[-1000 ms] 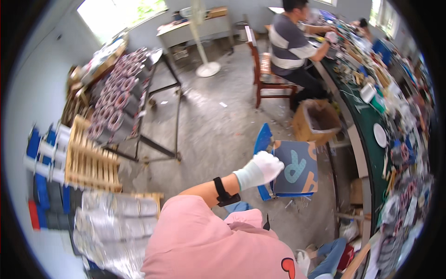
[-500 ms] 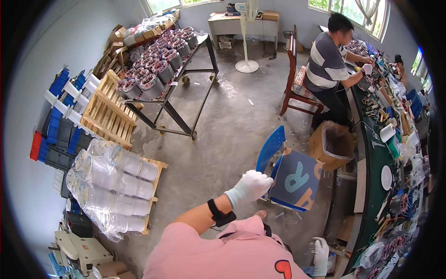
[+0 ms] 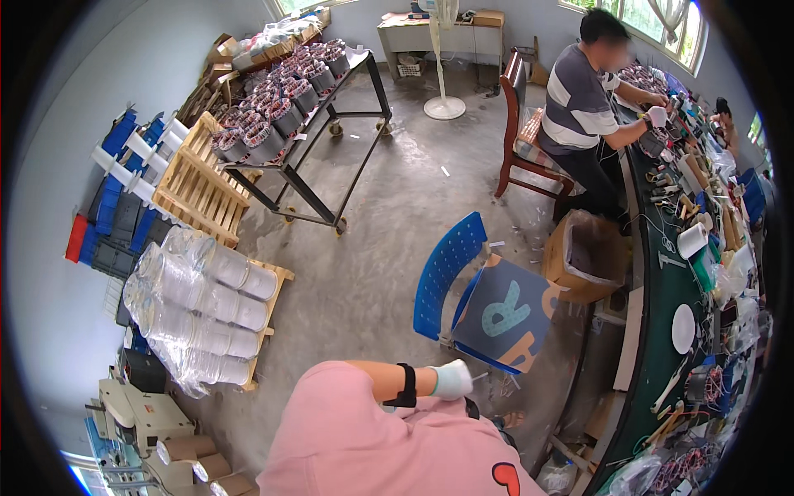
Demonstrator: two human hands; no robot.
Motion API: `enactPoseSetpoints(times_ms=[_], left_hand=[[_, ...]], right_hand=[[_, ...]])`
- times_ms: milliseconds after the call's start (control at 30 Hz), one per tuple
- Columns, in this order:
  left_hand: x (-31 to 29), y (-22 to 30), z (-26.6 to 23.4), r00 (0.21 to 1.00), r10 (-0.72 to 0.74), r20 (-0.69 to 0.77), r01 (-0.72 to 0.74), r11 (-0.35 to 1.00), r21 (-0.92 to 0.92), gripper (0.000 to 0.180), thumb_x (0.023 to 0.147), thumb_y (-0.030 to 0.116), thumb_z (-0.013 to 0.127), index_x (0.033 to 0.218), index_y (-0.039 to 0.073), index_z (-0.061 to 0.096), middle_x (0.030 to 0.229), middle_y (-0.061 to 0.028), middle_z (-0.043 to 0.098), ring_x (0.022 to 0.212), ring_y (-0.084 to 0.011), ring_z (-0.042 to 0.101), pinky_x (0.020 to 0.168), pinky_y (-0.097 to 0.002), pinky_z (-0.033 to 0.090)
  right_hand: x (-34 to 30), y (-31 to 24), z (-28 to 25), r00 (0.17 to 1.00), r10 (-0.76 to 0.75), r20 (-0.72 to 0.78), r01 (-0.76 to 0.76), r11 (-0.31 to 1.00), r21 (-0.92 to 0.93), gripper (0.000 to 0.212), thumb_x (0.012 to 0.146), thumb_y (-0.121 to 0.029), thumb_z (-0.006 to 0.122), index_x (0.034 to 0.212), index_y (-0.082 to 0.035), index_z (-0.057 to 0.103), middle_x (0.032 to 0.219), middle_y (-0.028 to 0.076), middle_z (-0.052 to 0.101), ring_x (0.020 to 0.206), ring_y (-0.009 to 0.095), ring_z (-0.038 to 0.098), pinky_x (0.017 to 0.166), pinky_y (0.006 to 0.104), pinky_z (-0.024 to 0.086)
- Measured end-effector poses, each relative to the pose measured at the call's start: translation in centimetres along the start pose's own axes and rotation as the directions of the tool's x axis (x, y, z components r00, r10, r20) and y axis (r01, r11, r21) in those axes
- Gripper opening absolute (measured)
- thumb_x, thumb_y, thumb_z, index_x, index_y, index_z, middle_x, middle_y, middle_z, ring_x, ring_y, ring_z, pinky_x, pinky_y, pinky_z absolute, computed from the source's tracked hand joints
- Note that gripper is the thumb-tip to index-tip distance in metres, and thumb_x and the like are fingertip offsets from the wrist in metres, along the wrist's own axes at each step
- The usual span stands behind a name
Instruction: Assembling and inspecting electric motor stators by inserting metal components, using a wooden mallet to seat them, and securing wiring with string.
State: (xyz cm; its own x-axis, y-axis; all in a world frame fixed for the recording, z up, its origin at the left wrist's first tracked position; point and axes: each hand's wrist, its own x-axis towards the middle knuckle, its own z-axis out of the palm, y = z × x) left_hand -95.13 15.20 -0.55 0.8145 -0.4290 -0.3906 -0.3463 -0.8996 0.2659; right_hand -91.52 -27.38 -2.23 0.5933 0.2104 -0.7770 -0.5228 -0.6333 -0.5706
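My left hand [image 3: 452, 380], in a white glove with a black band on the wrist, is held close in front of my pink shirt [image 3: 389, 450]. Its fingers are turned away, so whether they hold anything cannot be made out. Nearest to it stands a blue plastic chair [image 3: 447, 277] with a perforated back. On its seat lies a grey-blue cushion [image 3: 529, 318] with letter shapes. The hand and the chair are apart. My right hand is out of the picture.
A long green-topped workbench [image 3: 662, 331], crowded with tools and wire, runs along the right. A co-worker [image 3: 579, 99] works there beside a wooden chair [image 3: 513, 124] and a cardboard box [image 3: 571, 269]. Left are wrapped spools [image 3: 198, 306], a pallet [image 3: 198, 182] and a wheeled rack [image 3: 310, 194] of motor stators.
My left hand has let go of the chair's back and drawn in toward my body. The chair now sits turned, farther left in view. My right hand has left the view.
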Motion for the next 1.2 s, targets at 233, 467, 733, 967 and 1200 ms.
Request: enactPoseSetpoints(times_ms=[233, 467, 733, 967, 1200], left_hand=[[6.3, 10.7, -0.7, 0.974, -0.167, 0.15, 0.206, 0.93, -0.304, 0.029, 0.083, 0.036, 0.065, 0.094, 0.011, 0.075, 0.09, -0.0134, 0.076, 0.088, -0.0349, 0.074, 0.077, -0.0441, 0.058], [10.2, 16.5, -4.8, 0.865, -0.352, 0.356, 0.492, 0.733, -0.47, 0.029, 0.091, 0.034, 0.063, 0.105, 0.011, 0.073, 0.111, -0.0146, 0.073, 0.106, -0.0368, 0.068, 0.091, -0.0473, 0.054], [20.2, 17.5, -9.4, 0.915, -0.358, 0.186, 0.4, 0.748, -0.53, 0.027, 0.092, 0.025, 0.064, 0.111, 0.007, 0.068, 0.102, -0.0205, 0.07, 0.101, -0.0394, 0.066, 0.089, -0.0435, 0.053], [30.9, 16.6, -15.0, 0.948, -0.139, 0.286, 0.24, 0.903, -0.357, 0.024, 0.097, 0.025, 0.058, 0.102, 0.004, 0.069, 0.095, -0.0201, 0.071, 0.096, -0.0407, 0.067, 0.084, -0.0453, 0.053], [42.1, 13.4, -23.4, 0.804, 0.166, 0.571, 0.219, 0.809, -0.545, 0.033, 0.099, 0.03, 0.057, 0.111, 0.001, 0.067, 0.101, -0.0203, 0.072, 0.098, -0.0376, 0.069, 0.085, -0.0423, 0.053]], right_hand=[[2.5, 8.4, -10.4, 0.994, 0.039, 0.098, -0.04, 0.999, 0.006, 0.033, 0.1, -0.031, 0.058, 0.1, 0.0, 0.068, 0.087, 0.011, 0.073, 0.079, 0.023, 0.069, 0.071, 0.0383, 0.053], [4.1, 14.3, -16.7, 0.971, -0.028, 0.238, 0.062, 0.989, -0.137, 0.049, 0.101, -0.044, 0.054, 0.093, 0.001, 0.069, 0.085, 0.017, 0.072, 0.08, 0.028, 0.067, 0.076, 0.043, 0.051], [-0.4, 7.7, -22.0, 0.985, 0.003, 0.17, -0.012, 0.999, 0.049, 0.044, 0.099, -0.038, 0.055, 0.102, 0.003, 0.071, 0.098, 0.024, 0.073, 0.09, 0.036, 0.069, 0.083, 0.0458, 0.051], [-0.1, 10.3, -22.1, 0.978, -0.203, -0.051, 0.206, 0.977, 0.06, 0.046, 0.096, -0.04, 0.055, 0.094, 0.003, 0.07, 0.082, 0.017, 0.067, 0.076, 0.025, 0.061, 0.073, 0.0375, 0.05], [2.2, 6.5, -23.2, 0.974, 0.076, -0.215, 0.027, 0.898, 0.439, 0.047, 0.094, -0.044, 0.062, 0.089, 0.003, 0.069, 0.075, 0.013, 0.063, 0.073, 0.023, 0.055, 0.072, 0.0369, 0.047]])
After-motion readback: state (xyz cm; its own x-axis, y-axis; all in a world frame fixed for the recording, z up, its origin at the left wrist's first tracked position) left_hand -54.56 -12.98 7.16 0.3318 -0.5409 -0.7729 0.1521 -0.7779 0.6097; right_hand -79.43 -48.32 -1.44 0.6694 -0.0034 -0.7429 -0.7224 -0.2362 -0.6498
